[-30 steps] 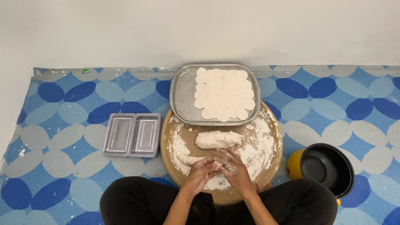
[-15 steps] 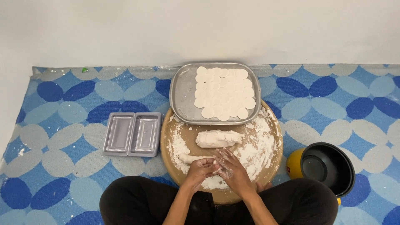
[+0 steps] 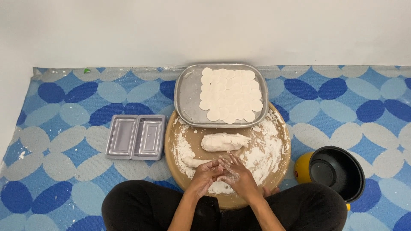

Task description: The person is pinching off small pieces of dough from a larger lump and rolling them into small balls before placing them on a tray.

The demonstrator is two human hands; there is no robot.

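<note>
Head | left hand (image 3: 207, 174), right hand (image 3: 236, 173) touching over floured board (image 3: 190, 141) | grip unclear

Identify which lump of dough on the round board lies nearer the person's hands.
The thin dough roll, touching the left hand; the thicker lump lies farther up the board.

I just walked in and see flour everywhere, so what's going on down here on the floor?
A person sits cross-legged on a blue patterned mat, working a small bit of dough between the left hand and the right hand over a floured round wooden board. A bigger dough log lies on the board. Behind it, a metal tray holds many flat dough rounds. A clear plastic container lies open to one side, a black pot to the other.
</note>
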